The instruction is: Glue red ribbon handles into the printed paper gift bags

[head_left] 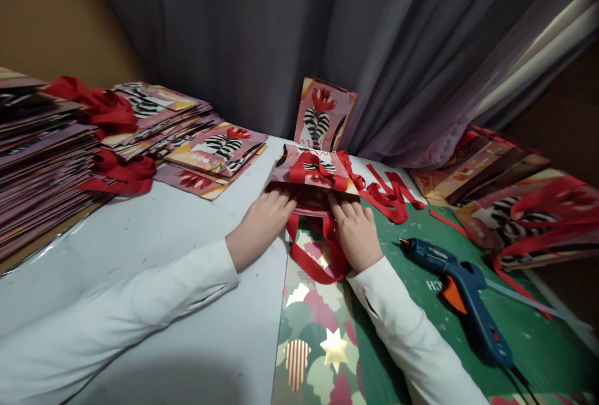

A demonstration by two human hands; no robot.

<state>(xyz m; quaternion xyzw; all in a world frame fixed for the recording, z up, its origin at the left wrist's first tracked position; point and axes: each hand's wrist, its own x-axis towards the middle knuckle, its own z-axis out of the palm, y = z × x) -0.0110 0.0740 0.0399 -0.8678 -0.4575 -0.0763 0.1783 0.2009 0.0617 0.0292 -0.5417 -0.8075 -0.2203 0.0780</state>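
Where the bag (282, 171) gapes, both hands (262, 223) (359, 234) reach in, palms down.

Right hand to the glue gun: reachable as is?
Probably yes: the glue gun lies beside the right hand, with bare green mat between. That hand's fingertips are hidden at the bag's opening, so they'd likely need to come away first.

Bag (321, 166) between left hand (264, 221) and right hand (358, 230); tall stack (42, 168) left, glue gun (472, 286) right.
Flat bags (224, 149) between stack and left hand. Past the 2 hands: upright bag (316, 121), curtain (253, 37) behind it. Glue gun on mat (412, 292), more bags (486, 218) beyond. Wearer's side of hands: paper strip (309, 311), ribbon loop (318, 273) over it.
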